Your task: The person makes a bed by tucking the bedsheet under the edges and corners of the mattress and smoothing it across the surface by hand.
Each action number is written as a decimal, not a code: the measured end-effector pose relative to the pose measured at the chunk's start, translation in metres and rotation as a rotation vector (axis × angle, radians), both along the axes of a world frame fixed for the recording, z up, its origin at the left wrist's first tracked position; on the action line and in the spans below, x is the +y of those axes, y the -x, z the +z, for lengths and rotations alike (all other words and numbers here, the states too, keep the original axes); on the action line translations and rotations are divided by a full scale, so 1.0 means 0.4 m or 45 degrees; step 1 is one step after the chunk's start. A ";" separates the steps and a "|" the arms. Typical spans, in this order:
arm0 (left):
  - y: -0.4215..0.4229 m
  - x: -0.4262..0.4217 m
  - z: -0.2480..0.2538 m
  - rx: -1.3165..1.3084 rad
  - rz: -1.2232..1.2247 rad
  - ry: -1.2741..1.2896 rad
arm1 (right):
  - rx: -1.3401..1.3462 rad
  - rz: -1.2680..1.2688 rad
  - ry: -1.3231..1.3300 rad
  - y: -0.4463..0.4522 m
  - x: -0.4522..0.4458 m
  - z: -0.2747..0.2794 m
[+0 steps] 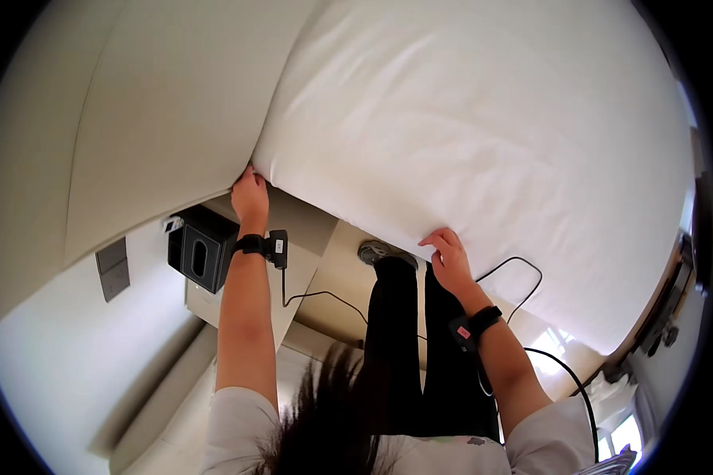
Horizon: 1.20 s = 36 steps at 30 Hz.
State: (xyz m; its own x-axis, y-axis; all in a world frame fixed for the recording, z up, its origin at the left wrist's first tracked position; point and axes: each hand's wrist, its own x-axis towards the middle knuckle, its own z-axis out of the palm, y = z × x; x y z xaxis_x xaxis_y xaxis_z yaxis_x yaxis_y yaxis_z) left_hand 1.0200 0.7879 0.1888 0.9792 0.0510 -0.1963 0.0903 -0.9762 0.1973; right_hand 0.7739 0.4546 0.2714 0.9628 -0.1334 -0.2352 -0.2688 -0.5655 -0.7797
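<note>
A smooth white bed sheet [451, 119] covers the mattress, with soft creases across it. My left hand [251, 194] is at the bed's corner, where the mattress meets the padded headboard [158, 103]. Its fingers are closed on the sheet's edge, and the fingertips are partly hidden in the gap. Farther along the same side, my right hand [449, 257] rests against the sheet near the mattress edge. Its index finger is stretched out and the other fingers are loosely bent, with nothing visible in them.
Beside the bed, a black tissue box [202, 252] stands on a nightstand [293, 273] near my left wrist. A wall switch panel [113, 269] is to its left. Black cables [325, 294] run from the devices strapped to both wrists. A shoe [372, 252] shows below the bed edge.
</note>
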 end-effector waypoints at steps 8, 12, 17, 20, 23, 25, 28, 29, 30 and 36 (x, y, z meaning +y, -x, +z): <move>0.018 -0.024 -0.022 -0.145 0.159 0.129 | 0.037 -0.103 -0.053 -0.003 0.009 -0.008; 0.035 -0.016 -0.043 -0.257 0.139 0.095 | 0.056 -0.090 -0.148 0.004 -0.001 -0.014; 0.040 -0.010 -0.052 -0.306 0.204 0.115 | 0.064 -0.071 -0.169 0.008 -0.001 -0.024; 0.038 -0.006 -0.055 -0.502 0.024 0.014 | 0.034 -0.077 -0.149 0.012 0.003 -0.041; 0.035 -0.003 -0.055 -0.482 0.072 -0.032 | 0.009 -0.066 -0.108 0.008 0.012 -0.052; 0.038 -0.004 -0.054 -0.427 0.093 0.030 | 0.010 -0.062 -0.074 0.014 0.013 -0.055; 0.042 -0.014 -0.058 -0.374 0.274 0.255 | 0.004 -0.058 -0.080 0.013 0.015 -0.057; 0.042 -0.016 -0.059 -0.371 0.276 0.257 | 0.003 -0.056 -0.074 0.011 0.017 -0.052; 0.042 -0.016 -0.058 -0.367 0.307 0.367 | 0.003 -0.054 -0.070 0.011 0.018 -0.050; 0.039 -0.024 -0.051 -0.233 0.404 0.432 | 0.064 -0.078 -0.091 0.004 0.023 -0.047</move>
